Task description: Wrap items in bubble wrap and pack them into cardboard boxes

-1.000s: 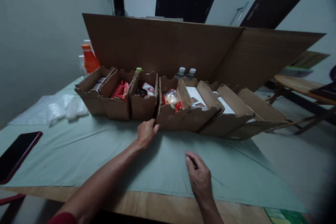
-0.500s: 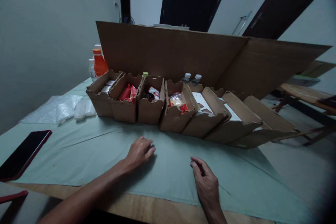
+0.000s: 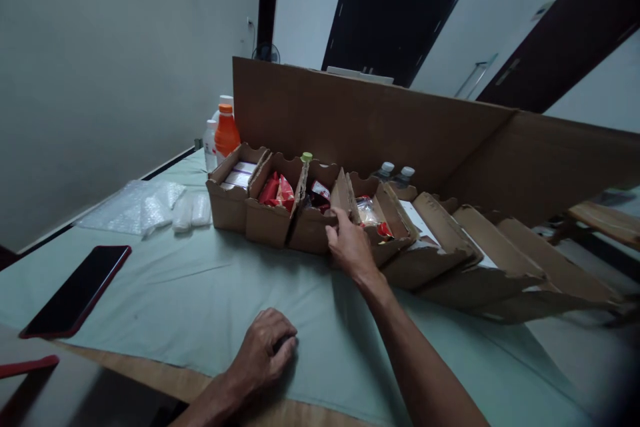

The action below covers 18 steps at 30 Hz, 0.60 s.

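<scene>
My right hand (image 3: 351, 245) reaches to the front right corner of the third cardboard box (image 3: 313, 232) from the left. Its index finger lies at the box's rim and its thumb stands apart, near the front wall; whether it presses on the cardboard I cannot tell. Inside that box are a dark red-and-white packet (image 3: 320, 195) and other dark items. To its right, the fourth box holds a clear-and-red food packet (image 3: 367, 211). My left hand (image 3: 265, 349) rests on the green tablecloth (image 3: 200, 307) near the front edge, fingers curled in loosely, nothing visible in them.
Several more boxes stand in the row; one holds red packets (image 3: 277, 191), another white cartons (image 3: 239, 175). Behind rises a cardboard panel (image 3: 360, 117). An orange bottle (image 3: 227, 133), bubble wrap (image 3: 133, 207) and a phone (image 3: 77, 290) are at the left.
My right hand has moved forward and left from the tablecloth to the third box. My left hand has drawn back towards the table's front edge. The view has turned left.
</scene>
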Available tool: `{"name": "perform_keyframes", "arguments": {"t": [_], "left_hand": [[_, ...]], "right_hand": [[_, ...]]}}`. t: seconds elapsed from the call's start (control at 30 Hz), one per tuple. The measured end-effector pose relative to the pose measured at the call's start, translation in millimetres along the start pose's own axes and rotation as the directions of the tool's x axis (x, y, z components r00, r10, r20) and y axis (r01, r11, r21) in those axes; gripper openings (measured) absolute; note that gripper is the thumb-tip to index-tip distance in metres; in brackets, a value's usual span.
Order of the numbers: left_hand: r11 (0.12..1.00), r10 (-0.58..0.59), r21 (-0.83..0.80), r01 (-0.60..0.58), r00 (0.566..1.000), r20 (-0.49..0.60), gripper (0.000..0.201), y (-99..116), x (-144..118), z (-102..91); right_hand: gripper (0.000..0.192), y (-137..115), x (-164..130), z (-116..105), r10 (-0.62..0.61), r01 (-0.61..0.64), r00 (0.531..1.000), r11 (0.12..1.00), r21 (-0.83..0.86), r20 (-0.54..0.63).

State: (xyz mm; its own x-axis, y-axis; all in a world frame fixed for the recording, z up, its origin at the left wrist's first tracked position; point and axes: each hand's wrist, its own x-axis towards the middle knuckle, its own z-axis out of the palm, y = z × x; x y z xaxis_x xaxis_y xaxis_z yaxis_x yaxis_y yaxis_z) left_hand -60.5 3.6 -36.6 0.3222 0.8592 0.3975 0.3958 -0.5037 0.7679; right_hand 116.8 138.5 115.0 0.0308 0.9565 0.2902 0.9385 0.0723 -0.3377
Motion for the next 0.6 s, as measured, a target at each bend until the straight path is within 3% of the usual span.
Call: {"name": "perform_keyframes", "arguments": {"t": [0.13, 0.23, 0.4, 0.5, 0.6], "left_hand": [[1.000, 0.008, -0.024, -0.010, 0.998, -0.069, 0.018, -2.3, -0.6, 0.5], [0.999, -0.010, -0.045, 0.000, 0.974, -0.228, 0.017, -4.7, -1.3, -1.6], [0.992, -0.123, -0.073, 0.101, 0.891, -0.436, 0.029, -11.9, -2.4, -8.8], [0.975, -0.218, -0.138, 0.172, 0.850, -0.480, 0.035, -14.3, -4.3, -13.7], [0.955, -0.278, -0.224, 0.194, 0.844, -0.458, 0.046, -11.1, -9.2, -16.8]], "right_hand": [[0.031, -4.0, 5.8, 5.3, 0.003, -0.003, 1.000, 0.999, -0.034, -0.022], [0.025, -2.2, -13.6, 2.1, -0.015, 0.014, 0.999, 1.000, -0.025, -0.030], [0.020, 9.1, -100.6, -20.2, -0.128, 0.129, 0.992, 0.988, 0.090, -0.020], [0.019, 25.8, -162.0, -47.1, -0.276, 0.277, 0.960, 0.933, 0.230, -0.036], [0.017, 52.4, -203.2, -76.9, -0.333, 0.332, 0.942, 0.897, 0.291, -0.049]]}}
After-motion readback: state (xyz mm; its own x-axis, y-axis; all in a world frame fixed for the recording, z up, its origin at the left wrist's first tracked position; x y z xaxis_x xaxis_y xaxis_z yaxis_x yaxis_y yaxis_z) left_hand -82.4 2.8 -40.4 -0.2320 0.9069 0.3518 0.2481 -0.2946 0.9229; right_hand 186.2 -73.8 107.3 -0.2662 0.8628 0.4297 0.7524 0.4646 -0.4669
